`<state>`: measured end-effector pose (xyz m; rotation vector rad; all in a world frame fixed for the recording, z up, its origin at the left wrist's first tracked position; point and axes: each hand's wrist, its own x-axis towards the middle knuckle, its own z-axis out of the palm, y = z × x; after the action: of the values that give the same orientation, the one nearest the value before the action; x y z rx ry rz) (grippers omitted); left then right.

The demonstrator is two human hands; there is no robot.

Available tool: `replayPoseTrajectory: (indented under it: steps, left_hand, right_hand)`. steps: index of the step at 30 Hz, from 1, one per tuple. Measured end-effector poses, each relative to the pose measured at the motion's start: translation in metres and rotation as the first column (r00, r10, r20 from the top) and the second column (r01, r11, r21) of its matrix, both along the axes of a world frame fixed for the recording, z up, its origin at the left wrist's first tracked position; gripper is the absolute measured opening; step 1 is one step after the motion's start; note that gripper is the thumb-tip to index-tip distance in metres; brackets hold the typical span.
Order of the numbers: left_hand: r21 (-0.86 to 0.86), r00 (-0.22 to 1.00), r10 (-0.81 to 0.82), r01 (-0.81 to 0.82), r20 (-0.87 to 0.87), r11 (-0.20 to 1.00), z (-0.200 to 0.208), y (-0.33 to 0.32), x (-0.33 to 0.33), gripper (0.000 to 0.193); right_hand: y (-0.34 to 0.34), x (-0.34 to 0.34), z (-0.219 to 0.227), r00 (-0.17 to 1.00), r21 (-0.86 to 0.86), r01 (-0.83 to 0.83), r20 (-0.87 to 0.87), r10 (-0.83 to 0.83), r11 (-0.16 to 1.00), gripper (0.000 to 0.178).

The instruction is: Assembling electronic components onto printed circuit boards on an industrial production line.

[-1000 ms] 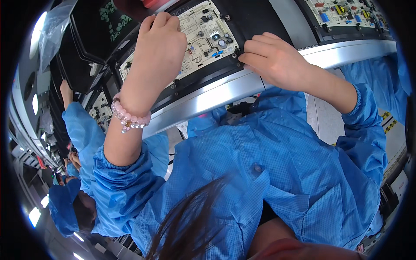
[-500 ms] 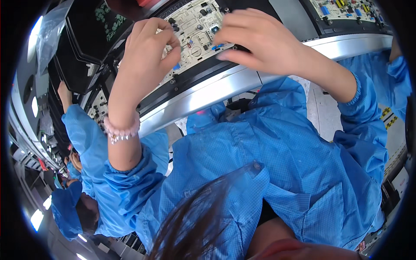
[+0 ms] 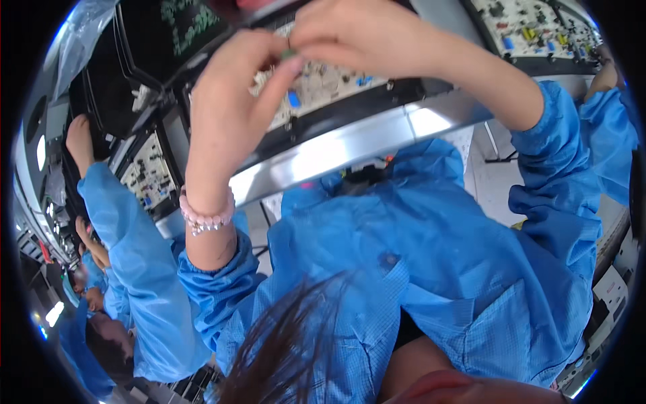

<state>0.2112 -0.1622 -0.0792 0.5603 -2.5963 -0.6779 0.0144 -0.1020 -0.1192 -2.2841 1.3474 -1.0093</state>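
Note:
My left hand (image 3: 232, 101), a pink bead bracelet at its wrist, pinches a small green component (image 3: 288, 54) between thumb and fingers. My right hand (image 3: 370, 40) reaches in from the right, its curled fingertips meeting the left ones beside the green part. Whether the right fingers grip its end or something else is hidden. Beneath both hands lies a pale circuit board (image 3: 323, 91) in a black frame, partly covered by them. A blue block-shaped component (image 3: 293, 99) stands on the board near its front edge.
A silver metal rail (image 3: 336, 145) runs along the front of the line. Another populated board (image 3: 525, 27) sits at the far right, and one more (image 3: 149, 172) at the left. At the left, a co-worker's blue sleeve (image 3: 128, 222) reaches toward the line.
My hands have come together above the board, the right one moving left and up. The green component now shows between the fingertips. The boards have shifted in view.

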Motion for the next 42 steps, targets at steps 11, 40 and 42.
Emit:
replayPoseTrajectory:
  steps: [11,40,42]
  left_hand:
    - [-0.164,0.989,-0.057,0.08,0.14,0.983,0.022,0.014,-0.004,0.005]
    - [-0.228,0.995,-0.024,0.046,0.099,0.973,-0.005,0.01,-0.008,0.009]
    - [-0.283,0.995,-0.027,0.052,0.093,0.958,-0.007,0.014,-0.009,0.006]
  right_hand:
    - [-0.135,-0.155,0.048,0.892,-0.141,0.419,-0.122,-0.435,0.897,0.029]
    - [0.025,-0.105,0.059,0.869,-0.034,0.494,0.03,-0.493,0.869,0.023]
    - [0.027,-0.102,0.058,0.893,-0.079,0.449,0.049,-0.447,0.89,0.023]
